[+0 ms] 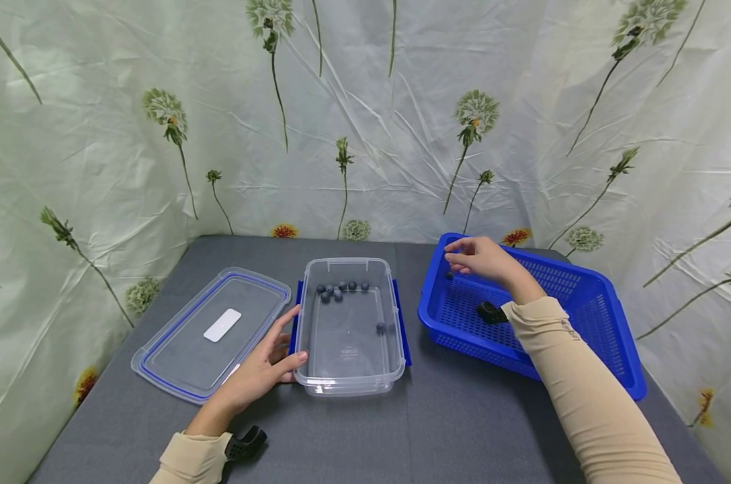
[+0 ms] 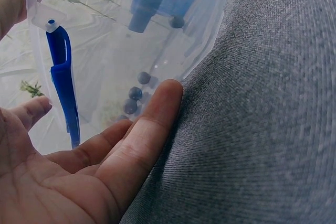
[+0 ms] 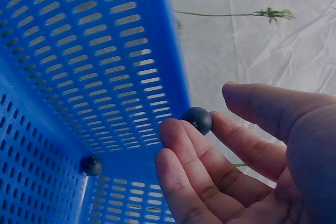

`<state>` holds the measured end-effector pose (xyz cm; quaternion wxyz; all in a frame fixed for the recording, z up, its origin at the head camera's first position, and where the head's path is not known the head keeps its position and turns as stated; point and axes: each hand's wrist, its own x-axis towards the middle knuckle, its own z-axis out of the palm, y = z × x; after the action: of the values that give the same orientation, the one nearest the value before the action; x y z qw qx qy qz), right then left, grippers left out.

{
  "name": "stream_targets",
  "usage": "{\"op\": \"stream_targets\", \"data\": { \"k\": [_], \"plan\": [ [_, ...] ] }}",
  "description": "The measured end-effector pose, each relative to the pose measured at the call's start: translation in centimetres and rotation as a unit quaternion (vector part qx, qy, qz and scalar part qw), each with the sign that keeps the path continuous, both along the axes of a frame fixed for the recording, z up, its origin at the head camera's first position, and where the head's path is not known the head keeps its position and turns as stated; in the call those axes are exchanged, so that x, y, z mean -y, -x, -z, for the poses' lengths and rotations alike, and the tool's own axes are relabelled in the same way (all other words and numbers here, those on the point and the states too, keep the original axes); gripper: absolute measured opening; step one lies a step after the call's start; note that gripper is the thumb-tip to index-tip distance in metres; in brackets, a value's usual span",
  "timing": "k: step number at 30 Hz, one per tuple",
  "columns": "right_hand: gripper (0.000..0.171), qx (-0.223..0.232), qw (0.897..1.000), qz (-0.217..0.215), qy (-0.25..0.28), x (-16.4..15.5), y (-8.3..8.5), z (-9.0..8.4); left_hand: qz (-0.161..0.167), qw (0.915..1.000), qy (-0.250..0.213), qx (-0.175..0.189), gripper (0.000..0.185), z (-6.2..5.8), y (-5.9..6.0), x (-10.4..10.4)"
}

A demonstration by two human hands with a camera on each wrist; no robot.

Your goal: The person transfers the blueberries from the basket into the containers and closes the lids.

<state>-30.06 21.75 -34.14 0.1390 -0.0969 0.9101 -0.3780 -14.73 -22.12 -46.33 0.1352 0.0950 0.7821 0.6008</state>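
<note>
In the head view my left hand (image 1: pixel 263 366) rests against the left side of a clear plastic food container (image 1: pixel 350 349), thumb at its rim. The left wrist view shows spread, fairly straight fingers (image 2: pixel 136 153) along the wall and low near the cloth. Several blueberries (image 1: pixel 338 294) lie toward the container's far end; another blueberry (image 1: pixel 381 328) sits by its right wall. Above the far left corner of a blue perforated basket (image 1: pixel 583 323), my right hand (image 1: pixel 483 259) pinches a blueberry (image 3: pixel 197 120) at its fingertips. Below, a blueberry (image 3: pixel 91 166) lies in the basket's corner.
Left of the container lies its clear lid (image 1: pixel 184 366) with a blue seal and a white label (image 1: pixel 222 325). Blue side latches (image 1: pixel 403 329) hang unfastened on the container. A dark grey cloth (image 1: pixel 456 423) covers the table. Behind it hangs a flower-printed curtain (image 1: pixel 396 168).
</note>
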Motion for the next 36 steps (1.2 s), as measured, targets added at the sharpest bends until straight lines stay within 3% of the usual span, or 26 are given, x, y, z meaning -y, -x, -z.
{"op": "stream_targets", "data": {
  "k": [23, 36],
  "plan": [
    [0.039, -0.042, 0.999, -0.033, 0.004, 3.2, -0.3, -1.6, -0.004, 0.9999, 0.012, 0.002, 0.085, -0.2, 0.2, 0.0],
    [0.037, -0.032, 0.997, -0.073, 0.008, 7.6, -0.8, -1.5, 0.005, 1.0, 0.005, -0.006, 0.088, -0.5, 0.1, 0.0]
  ]
}}
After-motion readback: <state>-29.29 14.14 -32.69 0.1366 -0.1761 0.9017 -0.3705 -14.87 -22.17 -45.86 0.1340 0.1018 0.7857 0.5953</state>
